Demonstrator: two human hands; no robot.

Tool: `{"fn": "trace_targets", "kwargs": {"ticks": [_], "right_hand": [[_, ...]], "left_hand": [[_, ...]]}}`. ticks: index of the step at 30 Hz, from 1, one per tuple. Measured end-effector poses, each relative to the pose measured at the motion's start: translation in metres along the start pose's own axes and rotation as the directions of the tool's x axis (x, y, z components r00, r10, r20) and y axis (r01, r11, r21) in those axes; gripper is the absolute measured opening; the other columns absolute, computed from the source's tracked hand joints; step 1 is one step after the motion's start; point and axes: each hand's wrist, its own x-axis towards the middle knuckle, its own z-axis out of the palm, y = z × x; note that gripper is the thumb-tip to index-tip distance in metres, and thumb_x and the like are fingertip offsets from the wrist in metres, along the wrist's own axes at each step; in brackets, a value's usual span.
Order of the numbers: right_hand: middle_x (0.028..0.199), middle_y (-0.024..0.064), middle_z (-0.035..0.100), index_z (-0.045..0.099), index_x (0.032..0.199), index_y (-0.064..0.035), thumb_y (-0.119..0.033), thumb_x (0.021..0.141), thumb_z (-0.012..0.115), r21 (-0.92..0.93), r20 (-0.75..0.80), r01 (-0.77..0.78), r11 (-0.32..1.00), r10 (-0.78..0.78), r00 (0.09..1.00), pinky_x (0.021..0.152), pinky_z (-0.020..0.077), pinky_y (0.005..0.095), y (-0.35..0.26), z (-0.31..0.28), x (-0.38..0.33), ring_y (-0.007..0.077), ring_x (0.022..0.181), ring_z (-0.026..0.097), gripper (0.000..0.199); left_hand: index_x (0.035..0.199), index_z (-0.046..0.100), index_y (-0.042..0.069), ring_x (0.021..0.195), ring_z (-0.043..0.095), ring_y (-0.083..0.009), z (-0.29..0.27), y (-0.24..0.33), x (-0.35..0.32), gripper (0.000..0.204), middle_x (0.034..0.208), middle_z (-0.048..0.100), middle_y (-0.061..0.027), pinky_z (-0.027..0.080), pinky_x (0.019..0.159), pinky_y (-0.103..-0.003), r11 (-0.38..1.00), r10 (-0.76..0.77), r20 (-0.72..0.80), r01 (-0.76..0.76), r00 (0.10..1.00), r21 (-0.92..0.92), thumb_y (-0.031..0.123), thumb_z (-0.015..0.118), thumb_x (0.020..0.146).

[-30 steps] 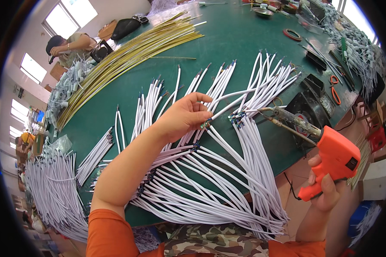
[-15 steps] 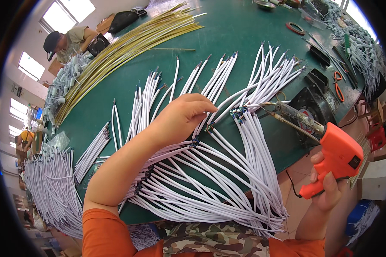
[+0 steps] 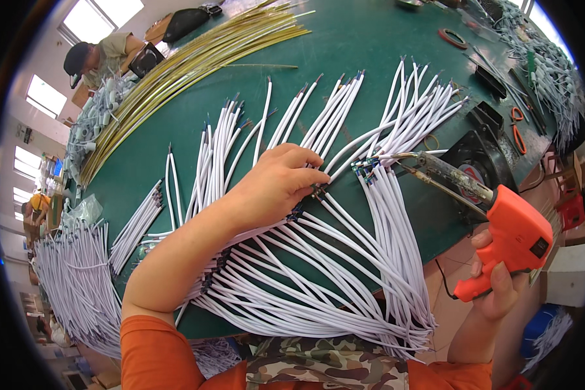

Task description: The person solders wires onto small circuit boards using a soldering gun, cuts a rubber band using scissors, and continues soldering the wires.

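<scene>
My left hand (image 3: 281, 185) reaches over the white cables on the bench, its thumb and fingers closed at the joint of a white cable (image 3: 351, 266). Just what the fingertips pinch is partly hidden. Small dark green circuit pieces (image 3: 365, 170) sit where the cables meet, right of that hand. In my right hand (image 3: 497, 286) is an orange soldering gun (image 3: 519, 227). Its metal tip (image 3: 406, 159) points left, close to the row of circuit pieces at the cable joints. A thin pale strand of solder wire lies by the tip.
A black stand (image 3: 481, 146) and orange-handled scissors (image 3: 518, 133) lie on the green table (image 3: 344, 45) at right. Yellowish strips (image 3: 195, 78) and a thick bundle of white cables (image 3: 78, 279) lie at left. Grey-white parts are heaped far right. Another person (image 3: 101, 62) sits across the table.
My left fingertips have come down and curled onto the cable joint. The soldering gun has barely moved in my right hand. The whole view has shifted slightly.
</scene>
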Motion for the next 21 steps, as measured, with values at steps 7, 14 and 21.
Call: {"fn": "trace_targets", "kwargs": {"ticks": [7,14,21], "right_hand": [[0.112,0.0191,0.061,0.045,0.128,0.0077,-0.031,0.089,0.063,-0.013,0.012,-0.093,0.996,0.093,0.996,0.065,0.0482,0.0240,0.010,-0.031,-0.008,0.0119,0.072,0.058,0.058],[0.114,0.0120,0.059,0.048,0.126,0.0052,-0.031,0.096,0.055,-0.051,0.042,-0.023,0.998,0.025,0.999,0.065,0.0392,0.0199,0.013,-0.027,-0.004,0.0069,0.073,0.049,0.047],[0.114,0.0127,0.059,0.047,0.127,0.0046,-0.033,0.096,0.057,-0.038,0.082,-0.084,0.996,0.087,0.993,0.064,0.0395,0.0182,0.001,-0.008,-0.003,0.0059,0.073,0.050,0.050]], "left_hand": [[0.112,0.068,0.009,0.115,0.056,-0.0343,-0.007,0.005,-0.016,0.031,0.120,0.061,-0.0149,0.045,0.099,-0.043,0.990,0.112,-0.116,-0.102,0.987,0.093,0.002,0.068,0.081],[0.105,0.068,0.001,0.088,0.064,-0.0240,-0.116,-0.043,-0.135,0.019,0.099,0.065,-0.0114,0.051,0.076,-0.033,0.830,-0.479,-0.355,0.546,0.803,0.116,0.004,0.064,0.086],[0.109,0.069,0.003,0.097,0.064,-0.0252,-0.117,-0.081,-0.235,0.028,0.102,0.065,-0.0121,0.050,0.089,-0.037,0.569,-0.764,-0.255,0.805,0.593,0.167,0.018,0.072,0.085]]}}
